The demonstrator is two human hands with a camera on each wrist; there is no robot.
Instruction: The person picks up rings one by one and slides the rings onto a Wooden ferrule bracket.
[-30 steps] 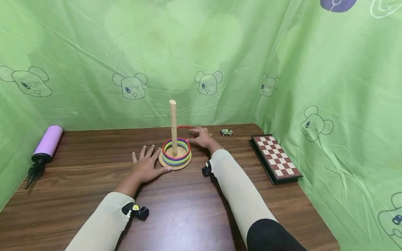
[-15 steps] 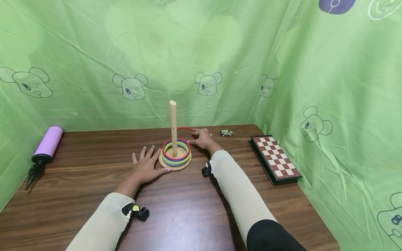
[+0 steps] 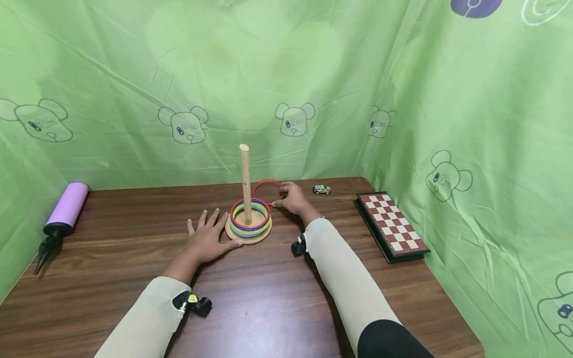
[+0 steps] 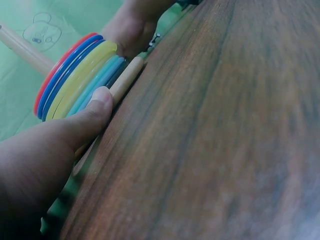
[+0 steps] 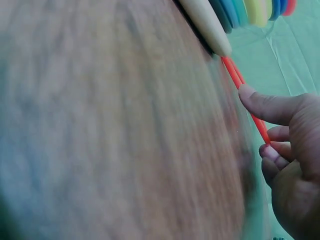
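A wooden base [image 3: 250, 242] with an upright wooden peg [image 3: 245, 181] stands towards the back of the table. Around the peg lies a stack of coloured rings [image 3: 233, 222], red on top, with blue, yellow and light blue ones below in the left wrist view. My left hand [image 3: 206, 243] lies with fingers spread beside the base, its thumb [image 4: 101, 100] resting on the base's edge. Behind the stack, to the right, my right hand [image 3: 295, 200] pinches a separate red ring [image 3: 264, 182]. In the right wrist view, thumb and fingers close on that ring's rim [image 5: 259, 125], low by the tabletop.
A small toy car [image 3: 322, 189] stands right of my right hand. Farther right is a checkered board box [image 3: 394, 219]. A purple hand pump [image 3: 69, 206] lies at the far left. Green curtain [image 3: 224, 74] encloses the table's back and sides.
My right hand has shifted slightly right with the red ring, so more of the ring shows behind the stack. The left hand stays at the base.
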